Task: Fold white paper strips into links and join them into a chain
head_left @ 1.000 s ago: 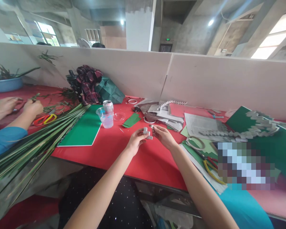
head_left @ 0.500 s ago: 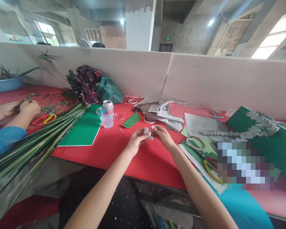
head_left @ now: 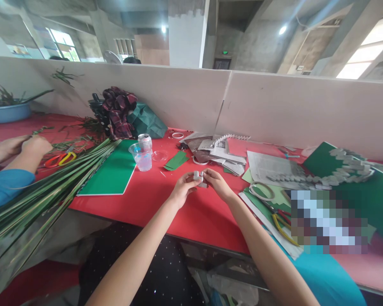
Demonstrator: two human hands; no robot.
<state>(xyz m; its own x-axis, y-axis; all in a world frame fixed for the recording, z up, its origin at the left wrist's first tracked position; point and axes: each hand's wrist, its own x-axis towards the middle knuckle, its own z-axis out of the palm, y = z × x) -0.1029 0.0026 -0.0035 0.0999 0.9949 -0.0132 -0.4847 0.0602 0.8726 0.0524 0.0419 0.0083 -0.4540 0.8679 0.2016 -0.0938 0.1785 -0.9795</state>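
You hold a small folded paper piece (head_left: 199,178) above the red table (head_left: 147,195), clamped between the fingertips of your left hand (head_left: 182,188) and right hand (head_left: 218,183). No writing on it is legible. Since the earlier frame, both hands have closed nearer together. Left of them, a clear plastic cup (head_left: 142,157) holds pale liquid beside a can (head_left: 144,141); the can's label is unreadable.

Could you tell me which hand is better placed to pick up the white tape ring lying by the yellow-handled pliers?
Probably the right hand: the white tape ring lies on its side, while the left hand is farther off.
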